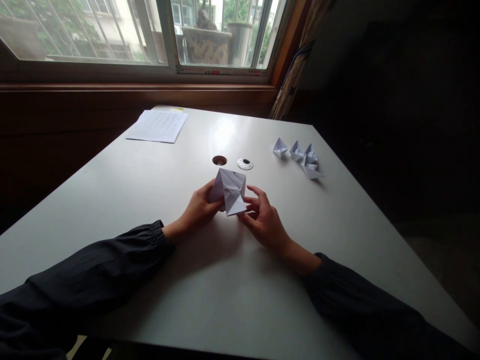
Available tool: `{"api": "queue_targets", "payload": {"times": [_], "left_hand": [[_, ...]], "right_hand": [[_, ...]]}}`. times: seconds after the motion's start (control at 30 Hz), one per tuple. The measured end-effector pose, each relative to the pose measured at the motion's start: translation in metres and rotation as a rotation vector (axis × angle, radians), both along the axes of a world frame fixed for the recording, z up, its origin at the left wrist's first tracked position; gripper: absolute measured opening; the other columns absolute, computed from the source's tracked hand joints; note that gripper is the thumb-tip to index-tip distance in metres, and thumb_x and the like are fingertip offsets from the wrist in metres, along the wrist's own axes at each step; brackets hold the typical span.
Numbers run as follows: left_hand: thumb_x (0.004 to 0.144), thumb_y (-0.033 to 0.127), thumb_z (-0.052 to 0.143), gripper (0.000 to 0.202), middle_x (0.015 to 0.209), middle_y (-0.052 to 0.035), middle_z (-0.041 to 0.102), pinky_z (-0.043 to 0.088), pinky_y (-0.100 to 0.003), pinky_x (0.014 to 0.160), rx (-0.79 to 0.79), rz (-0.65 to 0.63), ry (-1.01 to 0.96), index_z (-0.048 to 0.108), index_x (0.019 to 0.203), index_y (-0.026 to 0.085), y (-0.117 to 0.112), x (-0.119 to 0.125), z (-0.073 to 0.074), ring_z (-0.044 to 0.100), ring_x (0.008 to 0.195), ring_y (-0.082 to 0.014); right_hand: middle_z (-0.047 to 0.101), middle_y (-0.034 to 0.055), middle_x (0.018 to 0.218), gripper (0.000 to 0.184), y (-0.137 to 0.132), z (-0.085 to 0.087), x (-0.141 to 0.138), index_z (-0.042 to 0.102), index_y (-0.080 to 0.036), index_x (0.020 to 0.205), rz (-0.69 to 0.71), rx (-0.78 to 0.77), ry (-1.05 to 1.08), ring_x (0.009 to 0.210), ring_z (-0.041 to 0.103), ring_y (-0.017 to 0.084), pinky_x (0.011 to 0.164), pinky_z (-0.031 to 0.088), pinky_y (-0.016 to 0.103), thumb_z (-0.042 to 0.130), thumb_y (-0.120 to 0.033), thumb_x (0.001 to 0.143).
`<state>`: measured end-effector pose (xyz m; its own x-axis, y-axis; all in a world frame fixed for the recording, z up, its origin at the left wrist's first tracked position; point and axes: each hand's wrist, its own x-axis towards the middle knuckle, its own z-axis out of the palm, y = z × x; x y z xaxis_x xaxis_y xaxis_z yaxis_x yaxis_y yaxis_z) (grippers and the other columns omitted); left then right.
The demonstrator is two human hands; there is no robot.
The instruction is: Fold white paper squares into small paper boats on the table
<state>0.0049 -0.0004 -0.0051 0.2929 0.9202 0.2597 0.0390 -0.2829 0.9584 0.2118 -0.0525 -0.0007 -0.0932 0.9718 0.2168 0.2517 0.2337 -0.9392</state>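
A partly folded sheet of white paper [229,191] stands up between my hands above the white table [112,225], showing sharp creases and pointed corners. My left hand [200,208] grips its left side. My right hand [262,220] has curled fingers against its lower right edge, and the thumb side is partly hidden behind the paper. Several small folded white paper boats [298,155] sit in a loose row at the table's right, well beyond my right hand. Dark sleeves cover both forearms.
A printed sheet of paper [157,126] lies near the far edge of the table. A round desk grommet hole [219,160] and a white ring fitting [245,163] are set in the tabletop just beyond the hands. A window [221,35] and curtain [292,75] stand behind the table.
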Motion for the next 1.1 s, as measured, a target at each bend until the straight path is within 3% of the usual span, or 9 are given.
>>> {"api": "queue_targets", "payload": {"times": [0.17, 0.33, 0.43, 0.53, 0.7, 0.8, 0.93, 1.03, 1.1], "left_hand": [[0.093, 0.036, 0.065, 0.050, 0.120, -0.0086, 0.074, 0.056, -0.037, 0.092, 0.074, 0.002, 0.133, 0.062, 0.140, 0.019, -0.004, -0.001, 0.003, 0.070, 0.105, -0.0285], [0.098, 0.022, 0.053, 0.041, 0.136, -0.0074, 0.067, 0.049, -0.040, 0.108, 0.251, -0.044, 0.205, 0.066, 0.136, 0.026, -0.003, 0.001, 0.001, 0.062, 0.124, -0.0280], [0.095, 0.014, 0.052, 0.048, 0.141, -0.0093, 0.059, 0.052, -0.042, 0.103, 0.371, -0.047, 0.351, 0.064, 0.138, 0.030, -0.002, 0.002, -0.004, 0.063, 0.119, -0.0261], [0.092, 0.009, 0.051, 0.058, 0.141, -0.0125, 0.053, 0.056, -0.046, 0.093, 0.484, -0.067, 0.573, 0.055, 0.146, 0.031, -0.004, 0.004, -0.006, 0.061, 0.111, -0.0265], [0.088, 0.001, 0.047, 0.066, 0.135, -0.0149, 0.057, 0.051, -0.052, 0.101, 0.634, -0.082, 0.718, 0.046, 0.150, 0.023, -0.008, 0.006, -0.003, 0.055, 0.117, -0.0286], [0.088, 0.007, 0.056, 0.063, 0.133, -0.0136, 0.058, 0.053, -0.046, 0.099, 0.575, -0.144, 0.624, 0.049, 0.148, 0.025, -0.008, 0.004, 0.002, 0.058, 0.115, -0.0272], [0.097, 0.035, 0.060, 0.040, 0.124, -0.0114, 0.061, 0.054, -0.035, 0.092, 0.337, -0.240, 0.447, 0.062, 0.136, 0.025, -0.006, 0.003, 0.010, 0.064, 0.107, -0.0228], [0.099, 0.045, 0.058, 0.035, 0.108, -0.0082, 0.066, 0.053, -0.028, 0.078, 0.184, -0.198, 0.355, 0.068, 0.122, 0.022, -0.005, 0.003, 0.013, 0.066, 0.094, -0.0182], [0.094, 0.046, 0.065, 0.037, 0.100, -0.0061, 0.066, 0.050, -0.026, 0.073, 0.170, -0.177, 0.354, 0.067, 0.121, 0.020, -0.005, 0.003, 0.011, 0.064, 0.087, -0.0166]], "right_hand": [[0.077, 0.0076, 0.097, 0.067, -0.003, 0.002, 0.002, 0.047, -0.028, 0.146, -0.087, 0.024, -0.009, 0.075, 0.073, 0.027, 0.079, 0.057, 0.041, 0.075, -0.041, 0.087], [0.072, 0.0091, 0.114, 0.064, 0.002, -0.001, 0.003, 0.048, -0.031, 0.142, -0.081, -0.074, 0.191, 0.077, 0.071, 0.024, 0.069, 0.060, 0.039, 0.073, -0.050, 0.087], [0.067, 0.0078, 0.123, 0.051, 0.010, -0.002, 0.004, 0.055, -0.031, 0.132, -0.071, -0.140, 0.433, 0.092, 0.070, 0.025, 0.066, 0.063, 0.037, 0.071, -0.051, 0.088], [0.071, 0.0049, 0.114, 0.045, 0.018, 0.000, 0.005, 0.060, -0.028, 0.124, -0.110, -0.198, 0.622, 0.097, 0.070, 0.025, 0.070, 0.064, 0.038, 0.076, -0.043, 0.084], [0.075, 0.0032, 0.101, 0.029, 0.023, 0.006, 0.005, 0.070, -0.021, 0.106, -0.117, -0.259, 0.694, 0.090, 0.071, 0.023, 0.074, 0.064, 0.038, 0.079, -0.035, 0.082], [0.076, 0.0026, 0.098, 0.023, 0.023, 0.002, 0.007, 0.073, -0.021, 0.098, -0.142, -0.270, 0.666, 0.088, 0.072, 0.022, 0.073, 0.065, 0.037, 0.079, -0.036, 0.082], [0.076, 0.0025, 0.097, 0.023, 0.022, -0.009, 0.011, 0.075, -0.022, 0.100, -0.149, -0.231, 0.563, 0.087, 0.072, 0.022, 0.072, 0.065, 0.038, 0.076, -0.040, 0.085], [0.075, 0.0031, 0.099, 0.025, 0.020, -0.012, 0.012, 0.075, -0.023, 0.104, -0.064, -0.219, 0.488, 0.088, 0.071, 0.023, 0.074, 0.065, 0.041, 0.073, -0.042, 0.087], [0.075, 0.0034, 0.099, 0.024, 0.019, -0.012, 0.013, 0.075, -0.022, 0.102, -0.028, -0.214, 0.450, 0.087, 0.070, 0.023, 0.074, 0.064, 0.042, 0.072, -0.041, 0.087]]}}
